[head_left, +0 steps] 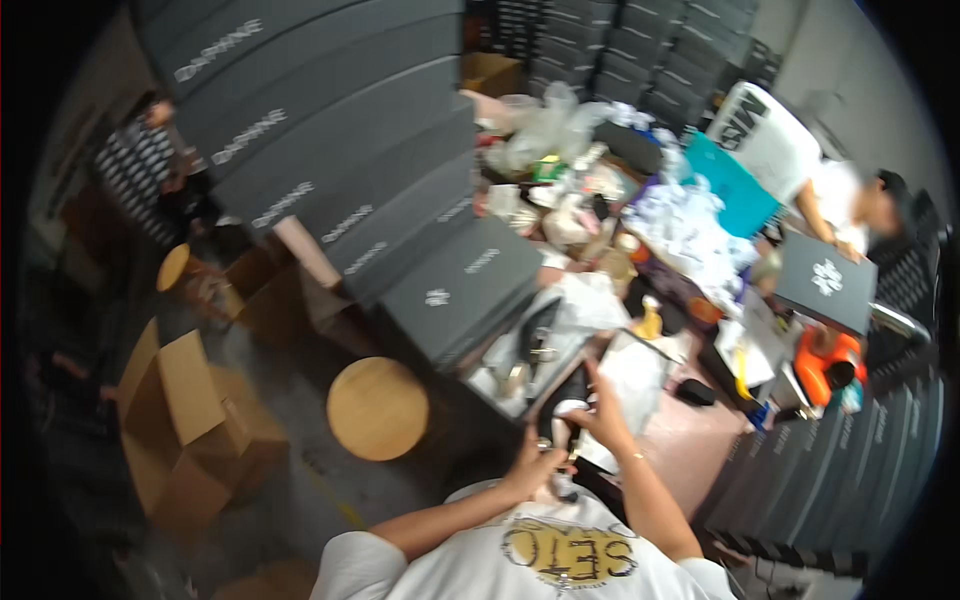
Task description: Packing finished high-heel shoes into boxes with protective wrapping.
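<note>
In the head view, the left hand has its fingers curled around the near end of what looks like a black shoe, and the right hand has its fingers clamped on its right side, so it sits between them, just in front of the white shirt. The step in hand looks like checking or fixing the shoe, but blur hides its small parts. The next move seems to call for a steady two-hand hold, clear of the white paper at far right and the grey shoebox at far left.
</note>
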`<state>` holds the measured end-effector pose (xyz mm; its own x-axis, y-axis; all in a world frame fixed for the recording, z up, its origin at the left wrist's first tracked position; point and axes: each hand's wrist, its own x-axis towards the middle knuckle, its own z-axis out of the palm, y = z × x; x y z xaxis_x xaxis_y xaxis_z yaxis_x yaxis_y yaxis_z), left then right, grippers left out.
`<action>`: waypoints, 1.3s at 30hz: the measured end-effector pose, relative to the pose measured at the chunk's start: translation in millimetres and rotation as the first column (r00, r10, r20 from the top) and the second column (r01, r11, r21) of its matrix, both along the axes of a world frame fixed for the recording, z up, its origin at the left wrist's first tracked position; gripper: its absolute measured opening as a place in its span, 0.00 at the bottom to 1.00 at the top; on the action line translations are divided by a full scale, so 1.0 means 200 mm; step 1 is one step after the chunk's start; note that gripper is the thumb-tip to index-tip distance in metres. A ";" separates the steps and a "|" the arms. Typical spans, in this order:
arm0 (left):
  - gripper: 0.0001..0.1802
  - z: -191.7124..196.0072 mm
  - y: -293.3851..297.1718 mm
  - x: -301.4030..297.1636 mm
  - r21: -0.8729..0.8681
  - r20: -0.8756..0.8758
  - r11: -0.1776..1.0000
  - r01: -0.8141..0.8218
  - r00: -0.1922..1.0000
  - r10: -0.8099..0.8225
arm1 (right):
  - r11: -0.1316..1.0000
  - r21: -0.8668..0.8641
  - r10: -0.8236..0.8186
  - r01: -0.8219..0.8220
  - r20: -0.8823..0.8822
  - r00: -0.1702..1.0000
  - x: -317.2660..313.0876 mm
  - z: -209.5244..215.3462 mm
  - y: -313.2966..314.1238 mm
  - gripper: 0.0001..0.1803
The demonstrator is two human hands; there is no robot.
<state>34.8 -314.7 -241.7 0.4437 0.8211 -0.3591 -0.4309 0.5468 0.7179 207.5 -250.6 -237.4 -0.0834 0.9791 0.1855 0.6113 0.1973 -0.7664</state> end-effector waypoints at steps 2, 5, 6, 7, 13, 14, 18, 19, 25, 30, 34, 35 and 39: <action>0.27 0.01 0.03 -0.06 0.047 0.004 0.995 0.089 0.996 -0.089 | 0.976 -0.215 -0.031 -0.036 -0.299 0.954 -0.03 -0.04 -0.01 0.52; 0.20 -0.02 0.02 -0.02 -0.085 0.033 0.992 0.089 0.996 -0.086 | 0.969 -0.222 -0.162 0.110 -0.233 0.959 -0.06 -0.02 -0.02 0.50; 0.17 -0.02 0.03 0.00 -0.071 0.031 0.992 0.101 0.995 -0.099 | 0.957 -0.275 -0.145 0.093 -0.176 0.974 -0.04 0.00 -0.01 0.50; 0.17 -0.02 0.03 0.00 -0.096 0.036 0.991 0.096 0.995 -0.093 | 0.941 -0.330 -0.123 0.077 -0.119 0.985 -0.02 0.03 0.00 0.50; 0.33 -0.13 0.34 -0.14 -0.470 0.617 0.731 0.494 0.777 -0.128 | 0.887 0.061 -0.460 0.459 0.214 0.862 0.61 0.92 -0.09 0.36; 0.35 -0.09 0.38 -0.17 -0.357 0.688 0.809 0.467 0.717 -0.110 | 0.783 0.301 -0.592 0.545 0.089 0.801 0.70 1.10 -0.17 0.34; 0.41 -0.03 0.46 -0.14 -0.223 0.897 0.845 0.486 0.442 -0.017 | 0.180 0.860 -0.160 0.478 -0.453 0.877 0.51 1.45 -0.53 0.23; 0.38 -0.04 0.46 -0.13 -0.188 0.942 0.839 0.511 0.335 0.007 | 0.151 0.881 0.008 0.448 -0.454 0.891 0.40 1.43 -0.52 0.21; 0.21 -0.09 0.40 -0.06 -0.191 0.977 0.817 0.544 0.181 0.108 | 0.999 0.033 -0.006 0.016 -0.282 0.959 0.01 0.66 -0.25 0.23; 0.19 -0.05 0.38 -0.09 -0.227 0.974 0.786 0.575 0.128 0.188 | 0.908 -0.295 0.140 -0.296 -0.452 0.881 -0.15 0.48 -0.37 0.25; 0.20 -0.09 0.37 -0.11 -0.183 0.980 0.807 0.562 0.168 0.106 | 0.913 -0.266 0.195 -0.309 -0.380 0.904 -0.23 0.51 -0.30 0.19; 0.21 -0.09 0.37 -0.12 -0.206 0.973 0.811 0.547 0.206 0.107 | 0.915 -0.274 0.197 -0.297 -0.339 0.920 -0.25 0.49 -0.30 0.17; 0.45 -0.06 0.37 -0.23 -0.328 0.906 0.838 0.436 0.397 0.147 | 0.962 -0.218 0.083 -0.163 -0.332 0.940 -0.18 0.51 -0.30 0.10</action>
